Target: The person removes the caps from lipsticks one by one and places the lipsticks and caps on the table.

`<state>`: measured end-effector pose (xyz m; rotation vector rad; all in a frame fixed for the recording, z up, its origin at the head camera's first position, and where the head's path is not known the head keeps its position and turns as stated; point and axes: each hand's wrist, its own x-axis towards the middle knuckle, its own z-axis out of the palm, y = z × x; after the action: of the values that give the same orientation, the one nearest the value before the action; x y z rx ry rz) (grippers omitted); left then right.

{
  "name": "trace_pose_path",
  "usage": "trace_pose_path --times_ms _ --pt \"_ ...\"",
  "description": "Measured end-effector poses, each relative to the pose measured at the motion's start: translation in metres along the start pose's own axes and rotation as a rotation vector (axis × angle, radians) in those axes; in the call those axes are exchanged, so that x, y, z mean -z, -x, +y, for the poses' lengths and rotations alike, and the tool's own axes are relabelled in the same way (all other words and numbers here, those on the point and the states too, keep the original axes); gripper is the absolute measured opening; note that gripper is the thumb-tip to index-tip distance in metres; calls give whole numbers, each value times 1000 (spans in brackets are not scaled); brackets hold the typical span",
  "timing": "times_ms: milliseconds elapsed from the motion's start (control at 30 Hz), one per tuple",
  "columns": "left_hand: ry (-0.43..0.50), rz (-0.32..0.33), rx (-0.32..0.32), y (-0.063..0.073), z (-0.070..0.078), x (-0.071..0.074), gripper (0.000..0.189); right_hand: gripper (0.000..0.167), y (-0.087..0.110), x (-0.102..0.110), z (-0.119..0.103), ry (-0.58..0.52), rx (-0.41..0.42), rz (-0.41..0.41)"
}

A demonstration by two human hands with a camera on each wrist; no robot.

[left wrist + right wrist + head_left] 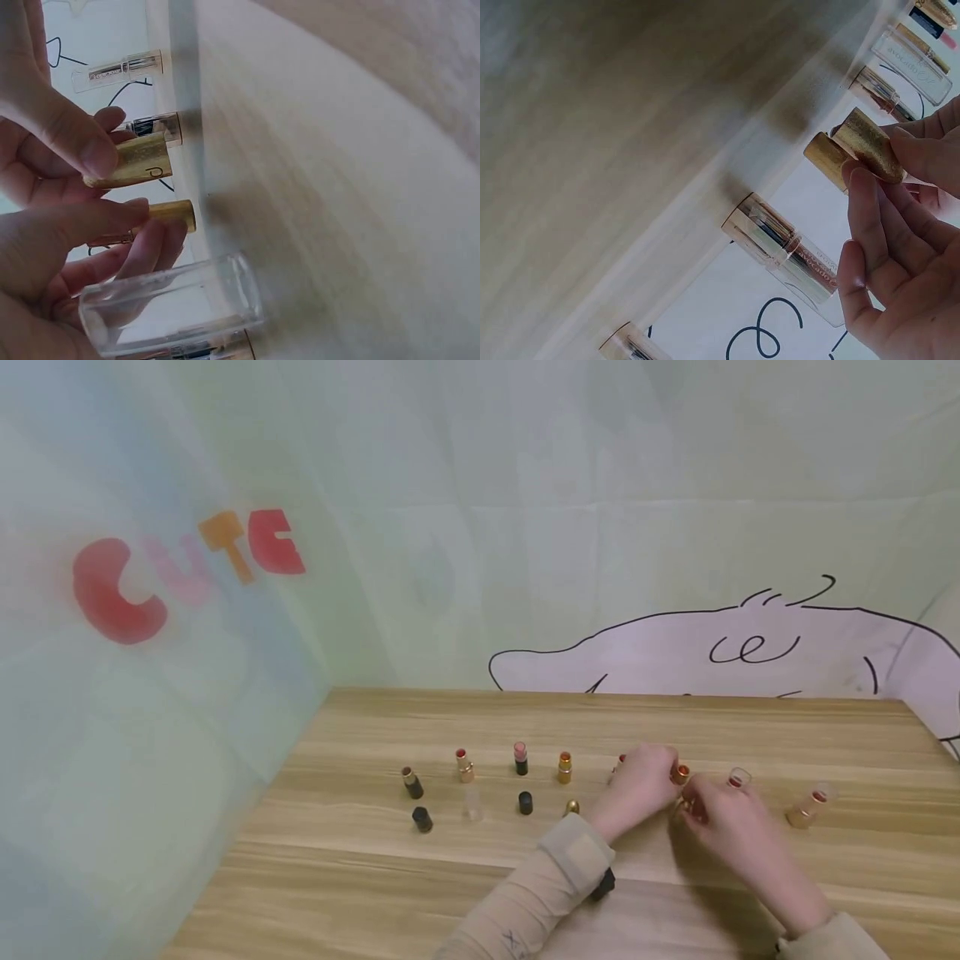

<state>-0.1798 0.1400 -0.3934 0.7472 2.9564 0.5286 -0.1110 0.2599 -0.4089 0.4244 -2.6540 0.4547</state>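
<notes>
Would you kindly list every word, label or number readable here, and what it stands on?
"CUTE": coloured letters on the left wall.
Gold cap: a single letter-like mark, unclear.
Clear cap: lettering, too blurred.
Clear-lidded lipstick: print, too small.
Left sleeve: dark mark, unreadable.

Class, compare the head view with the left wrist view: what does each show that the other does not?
Only the head view shows the red, pink and orange wall letters reading CUTE, the pink lipstick in a black tube and the black cylindrical cap in front of it.

Only the left wrist view shows the dark letter-like mark on the gold cylindrical cap.

Both show the left hand holding a gold cylindrical lipstick tube and the right hand holding that cap.
</notes>
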Motion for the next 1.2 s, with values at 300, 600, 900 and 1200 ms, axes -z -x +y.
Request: trace_pose_path --times_ms 300,600,900,1200 --pt "-14 -3 -22 0 -3 -4 20 25 2 1 -1 -13 -52 -82" --pt "-45 5 -17 1 -2 -6 18 26 3 2 -2 0 -56 -141" --pt "0 -13 20 3 -1 -4 13 25 3 2 -4 -7 -88 -206" --pt "19 -4 4 7 -2 -1 13 27 4 1 -3 -22 -92 -206"
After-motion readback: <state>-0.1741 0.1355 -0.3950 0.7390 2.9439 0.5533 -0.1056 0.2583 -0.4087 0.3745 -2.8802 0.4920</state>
